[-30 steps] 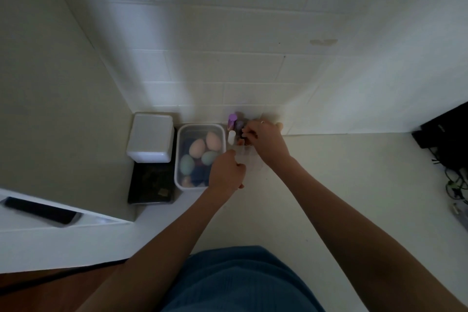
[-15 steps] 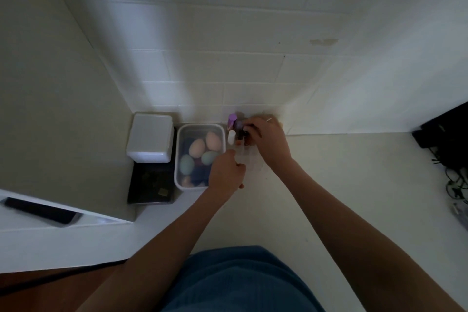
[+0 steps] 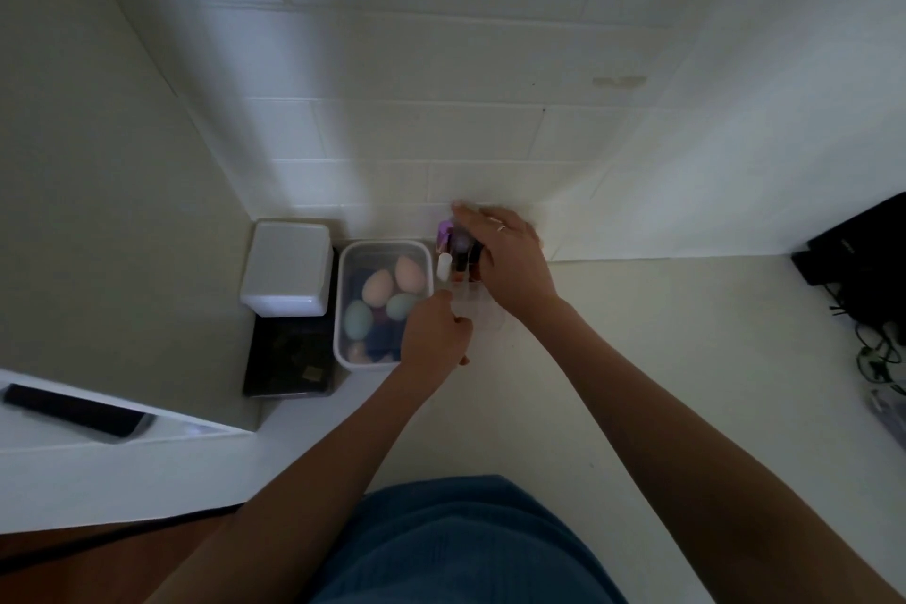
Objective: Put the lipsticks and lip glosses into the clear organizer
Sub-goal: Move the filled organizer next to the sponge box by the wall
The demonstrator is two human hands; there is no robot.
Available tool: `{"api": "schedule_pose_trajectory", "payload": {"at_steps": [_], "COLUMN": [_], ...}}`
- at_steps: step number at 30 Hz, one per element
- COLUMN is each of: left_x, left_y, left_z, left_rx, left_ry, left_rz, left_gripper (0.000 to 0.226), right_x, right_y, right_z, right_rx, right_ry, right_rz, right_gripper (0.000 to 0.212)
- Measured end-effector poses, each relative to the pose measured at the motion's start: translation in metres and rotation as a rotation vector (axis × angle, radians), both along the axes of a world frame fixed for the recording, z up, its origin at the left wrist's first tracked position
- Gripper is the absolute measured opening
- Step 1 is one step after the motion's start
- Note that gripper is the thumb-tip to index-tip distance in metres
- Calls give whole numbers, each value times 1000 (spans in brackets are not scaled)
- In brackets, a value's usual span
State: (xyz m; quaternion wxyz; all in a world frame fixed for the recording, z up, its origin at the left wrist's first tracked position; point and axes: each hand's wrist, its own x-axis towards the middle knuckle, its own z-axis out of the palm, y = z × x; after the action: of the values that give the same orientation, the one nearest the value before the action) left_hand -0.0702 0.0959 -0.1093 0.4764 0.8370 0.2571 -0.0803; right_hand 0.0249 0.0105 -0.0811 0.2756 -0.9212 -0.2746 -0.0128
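At a pale worktop (image 3: 662, 358) in a tiled corner, our right hand (image 3: 510, 260) reaches over the back of the clear organizer (image 3: 483, 309), fingers spread across the upright tubes (image 3: 461, 255); we cannot tell whether it grips 1. Our left hand (image 3: 434, 334) is curled at the organizer's front left corner, seemingly steadying it. A white tube (image 3: 443, 266) and a purple cap (image 3: 445, 231) stand at its left edge. The tubes look light, rigid and smooth, likely to tip; we judge a pinch near the cap best. A tub of makeup sponges (image 3: 382, 299) sits just beside.
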Motion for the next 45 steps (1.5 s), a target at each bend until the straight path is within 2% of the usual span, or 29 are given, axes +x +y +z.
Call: {"api": "schedule_pose_trajectory", "payload": {"at_steps": [3, 5, 7, 9, 12, 14, 17, 21, 23, 25, 28, 30, 33, 36, 37, 42, 43, 45], "left_x": [0, 1, 0, 0, -1, -2, -3, -3, -7, -13, -22, -23, -21, -26, -28, -28, -30, -33], "left_y": [0, 0, 0, 0, 1, 0, 0, -1, 0, 5, 2, -7, -12, -16, -19, -18, -19, -15], "left_z": [-1, -1, -2, -5, -7, -9, -10, -6, -3, -5, -11, -16, -15, -14, -14, -23, -19, -4], "left_rx": [14, 19, 29, 17, -30, -63, -76, -78, 74, 349, 616, 745, 763, 900, 929, 825, 755, 475], "left_ry": [1, -6, -13, -20, -47, -96, -154, -142, -223, -344, -433, -361, -108, -128, -136, -13, -65, -220], "left_rz": [-8, -6, -10, -3, 20, 59, 108, 90, 47, -120, -443, -605, -646, -659, -650, -690, -670, -496], "left_gripper": [33, 32, 31, 30, 32, 40, 46, 41, 30, 21, 19, 24, 27, 9, 10, 30, 34, 39], "right_x": [2, 3, 3, 2, 5, 6, 1, -2, -6, -17, -48, -61, -56, -47, -46, -44, -48, -55], "right_y": [5, 6, 8, 6, -17, -40, -59, -57, -59, -64, -66, -66, -62, -62, -62, -68, -66, -69], "right_z": [0, -1, 0, 4, 5, -4, -22, -27, -28, -32, -49, -58, -60, -60, -62, -60, -52, -38], "right_rx": [-177, -223, -191, -73, 82, 27, -109, -53, 61, 157, 107, 94, 109, 89, 85, 116, 138, 289], "right_ry": [18, 38, 29, -2, -106, -99, 28, 96, 132, 258, 521, 625, 644, 641, 634, 638, 641, 564], "right_rz": [94, 78, 94, 102, -39, -126, -118, -104, -194, -353, -379, -312, -321, -347, -338, -296, -310, -362], "right_gripper": [66, 67, 66, 65, 59, 61, 76, 80, 83, 88, 92, 93, 93, 92, 93, 92, 91, 85]}}
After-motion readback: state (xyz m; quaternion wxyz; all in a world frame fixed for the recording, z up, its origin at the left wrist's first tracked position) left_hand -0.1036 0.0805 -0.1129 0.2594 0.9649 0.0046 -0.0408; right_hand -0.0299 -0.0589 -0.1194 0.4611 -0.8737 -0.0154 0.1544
